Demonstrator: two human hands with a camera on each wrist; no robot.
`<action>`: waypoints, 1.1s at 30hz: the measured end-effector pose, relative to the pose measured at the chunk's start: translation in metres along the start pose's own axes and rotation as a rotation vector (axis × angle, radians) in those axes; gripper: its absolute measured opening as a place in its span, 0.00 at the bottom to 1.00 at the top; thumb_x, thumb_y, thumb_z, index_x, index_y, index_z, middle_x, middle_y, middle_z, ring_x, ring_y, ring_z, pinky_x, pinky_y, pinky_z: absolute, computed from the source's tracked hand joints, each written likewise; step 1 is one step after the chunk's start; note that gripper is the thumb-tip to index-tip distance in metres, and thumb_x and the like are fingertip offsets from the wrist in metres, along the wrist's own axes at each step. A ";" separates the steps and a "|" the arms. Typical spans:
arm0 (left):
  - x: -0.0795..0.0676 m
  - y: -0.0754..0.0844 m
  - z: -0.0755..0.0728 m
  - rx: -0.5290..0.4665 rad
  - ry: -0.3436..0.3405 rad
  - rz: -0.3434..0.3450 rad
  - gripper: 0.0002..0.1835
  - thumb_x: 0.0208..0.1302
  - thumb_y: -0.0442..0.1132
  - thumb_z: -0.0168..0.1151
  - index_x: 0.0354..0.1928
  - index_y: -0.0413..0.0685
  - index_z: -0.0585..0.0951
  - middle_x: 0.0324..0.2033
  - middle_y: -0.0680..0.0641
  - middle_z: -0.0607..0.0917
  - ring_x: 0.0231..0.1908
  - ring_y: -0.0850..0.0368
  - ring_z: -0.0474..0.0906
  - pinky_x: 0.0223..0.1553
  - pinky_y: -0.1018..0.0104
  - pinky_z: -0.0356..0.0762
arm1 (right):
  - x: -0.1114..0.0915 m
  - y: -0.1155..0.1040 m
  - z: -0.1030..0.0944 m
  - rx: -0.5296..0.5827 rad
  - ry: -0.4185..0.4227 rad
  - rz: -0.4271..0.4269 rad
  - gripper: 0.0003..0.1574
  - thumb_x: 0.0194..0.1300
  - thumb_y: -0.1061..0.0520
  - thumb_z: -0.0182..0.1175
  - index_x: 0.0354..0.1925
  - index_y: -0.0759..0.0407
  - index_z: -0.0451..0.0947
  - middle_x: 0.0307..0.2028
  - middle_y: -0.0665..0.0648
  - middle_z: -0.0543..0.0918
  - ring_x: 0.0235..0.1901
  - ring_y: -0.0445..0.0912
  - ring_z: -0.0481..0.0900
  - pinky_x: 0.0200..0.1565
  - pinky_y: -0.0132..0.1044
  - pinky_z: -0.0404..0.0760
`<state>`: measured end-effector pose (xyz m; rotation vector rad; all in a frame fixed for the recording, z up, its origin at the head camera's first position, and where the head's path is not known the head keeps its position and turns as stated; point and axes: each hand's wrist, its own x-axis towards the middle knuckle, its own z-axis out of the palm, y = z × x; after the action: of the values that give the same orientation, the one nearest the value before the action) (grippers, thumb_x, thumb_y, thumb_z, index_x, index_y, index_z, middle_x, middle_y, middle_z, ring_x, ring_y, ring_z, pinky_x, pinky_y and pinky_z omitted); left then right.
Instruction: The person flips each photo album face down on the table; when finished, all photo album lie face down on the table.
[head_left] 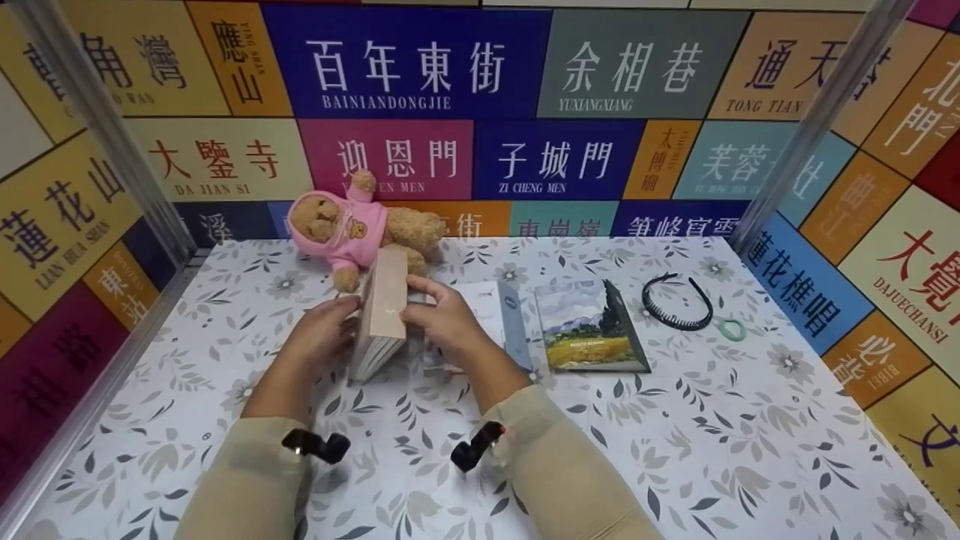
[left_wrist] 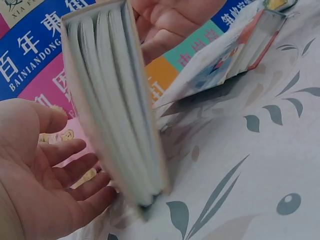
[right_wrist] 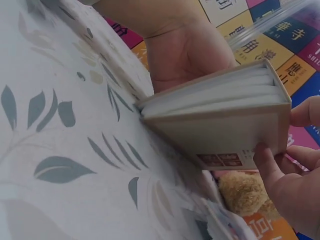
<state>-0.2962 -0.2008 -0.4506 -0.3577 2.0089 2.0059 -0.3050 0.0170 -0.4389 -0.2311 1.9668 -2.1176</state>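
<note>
A thick, beige-covered book point(head_left: 388, 300) stands upright on the patterned table, its page edges point(left_wrist: 107, 85) slightly fanned in the left wrist view. My right hand point(head_left: 454, 326) pinches its spine edge. In the right wrist view the thumb of that hand point(right_wrist: 292, 187) presses one cover, by a dark red printed block point(right_wrist: 220, 160). Beside the opposite cover is my left hand point(head_left: 319, 334), palm toward the book. Its fingers point(left_wrist: 82, 175) are spread and relaxed, the tips right at the cover. Just behind the book lies a teddy bear point(head_left: 365, 229) in a pink hoodie.
Partly hidden by the right hand, a white and blue book point(head_left: 513, 322) lies on the table point(head_left: 420, 465). Right of it is a book with a painted landscape cover point(head_left: 589, 330). Farther right are a black headband point(head_left: 677, 301) and a pale green ring point(head_left: 731, 328). Sign-covered panels surround the table.
</note>
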 end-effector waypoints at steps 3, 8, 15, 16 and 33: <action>0.001 -0.003 -0.003 0.002 0.035 0.009 0.32 0.86 0.51 0.46 0.83 0.47 0.63 0.85 0.44 0.60 0.85 0.46 0.54 0.86 0.48 0.54 | 0.002 0.005 -0.001 -0.007 -0.005 0.003 0.40 0.64 0.65 0.69 0.74 0.57 0.76 0.71 0.61 0.79 0.59 0.50 0.86 0.60 0.38 0.85; 0.006 -0.006 -0.009 -0.064 0.118 0.025 0.26 0.85 0.49 0.49 0.75 0.42 0.72 0.67 0.43 0.79 0.69 0.52 0.74 0.76 0.56 0.69 | 0.005 0.012 -0.001 -0.042 0.002 0.003 0.36 0.66 0.64 0.69 0.71 0.59 0.78 0.72 0.59 0.79 0.69 0.53 0.79 0.67 0.39 0.80; 0.007 -0.004 -0.016 -0.144 0.207 -0.031 0.28 0.84 0.46 0.50 0.80 0.45 0.68 0.63 0.48 0.79 0.62 0.59 0.74 0.71 0.64 0.71 | 0.008 0.022 0.002 -0.088 0.033 0.005 0.36 0.64 0.68 0.68 0.71 0.63 0.78 0.70 0.62 0.81 0.61 0.52 0.86 0.60 0.38 0.86; 0.007 -0.003 -0.017 -0.123 0.219 -0.040 0.29 0.84 0.47 0.50 0.80 0.46 0.68 0.67 0.47 0.78 0.66 0.58 0.73 0.74 0.63 0.70 | 0.008 0.023 0.002 -0.092 0.046 0.005 0.36 0.63 0.69 0.68 0.70 0.63 0.79 0.69 0.62 0.82 0.59 0.52 0.87 0.58 0.37 0.87; 0.006 0.000 -0.036 -0.002 0.330 -0.046 0.32 0.83 0.50 0.45 0.82 0.45 0.65 0.79 0.45 0.72 0.78 0.53 0.68 0.81 0.58 0.65 | 0.008 0.027 0.005 -0.130 -0.027 0.108 0.38 0.73 0.69 0.56 0.78 0.65 0.66 0.72 0.69 0.77 0.71 0.58 0.78 0.72 0.46 0.80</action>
<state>-0.3025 -0.2362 -0.4527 -0.7731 2.1618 2.0281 -0.3100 0.0084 -0.4662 -0.1716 2.0547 -1.9136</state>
